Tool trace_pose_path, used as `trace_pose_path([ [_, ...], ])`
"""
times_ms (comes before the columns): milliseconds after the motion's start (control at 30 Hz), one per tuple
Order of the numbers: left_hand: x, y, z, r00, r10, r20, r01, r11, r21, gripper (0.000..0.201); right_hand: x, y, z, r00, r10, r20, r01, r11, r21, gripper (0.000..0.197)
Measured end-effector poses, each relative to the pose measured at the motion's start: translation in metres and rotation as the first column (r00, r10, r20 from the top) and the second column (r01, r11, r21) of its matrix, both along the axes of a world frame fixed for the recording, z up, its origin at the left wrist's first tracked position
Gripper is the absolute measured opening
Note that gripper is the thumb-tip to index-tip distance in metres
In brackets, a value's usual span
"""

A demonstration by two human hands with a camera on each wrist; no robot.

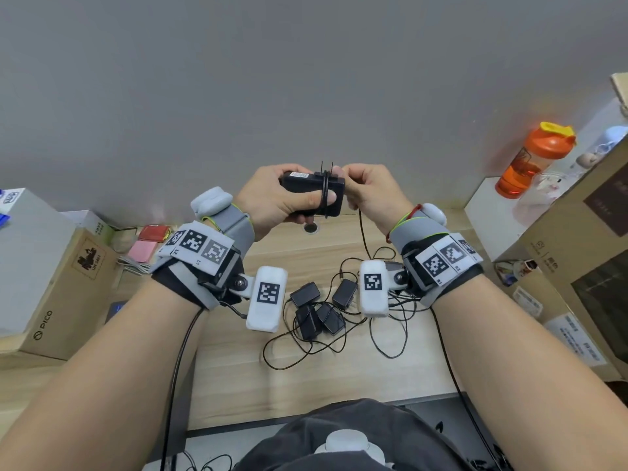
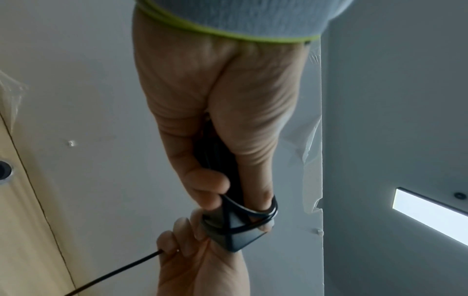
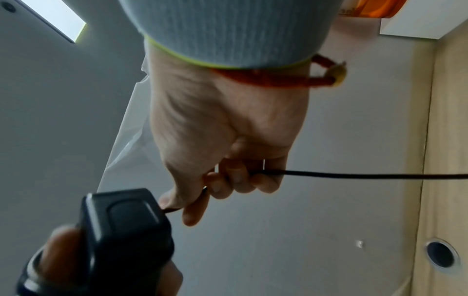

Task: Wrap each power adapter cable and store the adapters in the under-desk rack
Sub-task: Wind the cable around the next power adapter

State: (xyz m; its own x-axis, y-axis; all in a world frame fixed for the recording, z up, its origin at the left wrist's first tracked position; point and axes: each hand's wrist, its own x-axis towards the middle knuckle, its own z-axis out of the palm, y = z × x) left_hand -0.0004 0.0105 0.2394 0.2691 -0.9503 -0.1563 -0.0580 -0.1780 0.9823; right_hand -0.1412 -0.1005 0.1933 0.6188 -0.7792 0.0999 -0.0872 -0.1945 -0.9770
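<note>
- Head view: left hand (image 1: 272, 198) grips a black power adapter (image 1: 311, 192) raised above the desk (image 1: 238, 368), thumb lying across its near face.
- A few turns of cable (image 1: 325, 195) circle the adapter body and pass over the thumb tip; the two plug prongs point up.
- Right hand (image 1: 370, 192) sits just beside the adapter's right end, fingers curled round the loose cable run, which drops from the hand to the desk.
- On the desk below: a pile of unwrapped adapters (image 1: 319, 311), roughly five, cables tangled around them.
- Cardboard boxes (image 1: 57, 290) on the left, an orange bottle (image 1: 530, 158) at the right on a white box. The under-desk rack does not show.
- Left wrist view: left hand (image 2: 215, 120) closed on the adapter (image 2: 235, 238), cable loops (image 2: 260, 212) crossing its end and trapping the thumb tip. The right hand's fingers (image 2: 177, 240) touch the adapter end, with the cable leaving lower left.
- Right wrist view: right hand (image 3: 228, 130) pinches the cable (image 3: 354, 176) between thumb and curled fingers; cable runs taut toward the right edge. Adapter (image 3: 124, 230) in lower left, held by left-hand fingers (image 3: 60, 252). Grommet hole (image 3: 440, 254) in the desk at lower right.
</note>
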Motion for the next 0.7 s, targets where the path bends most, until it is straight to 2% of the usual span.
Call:
trace_pose_path([
  [167, -0.001, -0.004, 0.001, 0.992, 0.091, -0.085, -0.096, 0.993, -0.063, 0.022, 0.007, 0.008, -0.012, 0.998, 0.036, -0.053, -0.031, 0.995, 0.100, 0.037],
  [333, 0.007, -0.010, 0.000, 0.961, 0.252, -0.111, -0.263, 0.960, -0.097, 0.024, 0.009, 0.024, -0.012, 0.969, 0.207, -0.138, -0.198, 0.977, 0.072, 0.030],
  [500, 0.018, -0.013, -0.011, 0.949, 0.316, -0.019, -0.316, 0.945, -0.086, 0.031, 0.004, 0.030, 0.005, 0.955, 0.199, -0.219, -0.212, 0.977, -0.038, 0.024],
  [700, 0.020, -0.012, -0.016, 0.952, 0.292, 0.095, -0.287, 0.956, -0.059, 0.033, -0.003, 0.028, 0.028, 0.952, 0.186, -0.243, -0.212, 0.974, -0.083, 0.017],
])
